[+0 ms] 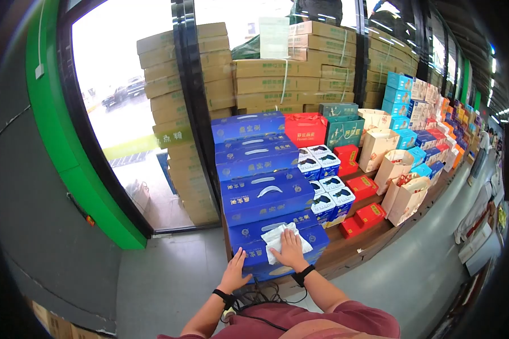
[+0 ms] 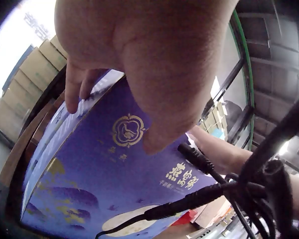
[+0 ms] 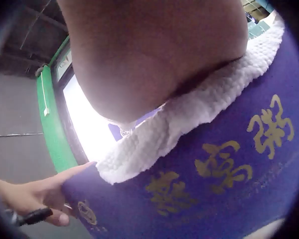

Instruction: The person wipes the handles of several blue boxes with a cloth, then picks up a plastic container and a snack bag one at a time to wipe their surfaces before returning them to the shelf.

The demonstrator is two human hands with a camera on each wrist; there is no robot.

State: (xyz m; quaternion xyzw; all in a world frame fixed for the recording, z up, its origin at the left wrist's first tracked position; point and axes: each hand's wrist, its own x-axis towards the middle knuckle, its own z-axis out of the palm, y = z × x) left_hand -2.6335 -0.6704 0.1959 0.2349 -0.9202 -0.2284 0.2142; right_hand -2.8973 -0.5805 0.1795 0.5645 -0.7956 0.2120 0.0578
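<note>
My right hand (image 1: 291,252) lies flat on a white cloth (image 1: 274,239), fingers straight, pressing it against the top of the nearest blue gift box (image 1: 257,257). Up close in the right wrist view, the cloth (image 3: 154,144) looks textured and sticks out beneath the palm, above gold lettering. My left hand (image 1: 232,277) rests at the same box's near left corner, its fingers extended along the side. In the left wrist view, the left thumb (image 2: 157,142) touches the box's printed face (image 2: 102,164), beside a gold emblem.
More blue gift boxes (image 1: 257,161) line up behind. To the right stand white-topped cartons (image 1: 332,198), red boxes (image 1: 362,187) and paper bags (image 1: 408,198) on a wooden platform (image 1: 350,248). Stacked brown cartons (image 1: 277,85) show through the glass. Black cables (image 2: 189,199) hang near the left wrist.
</note>
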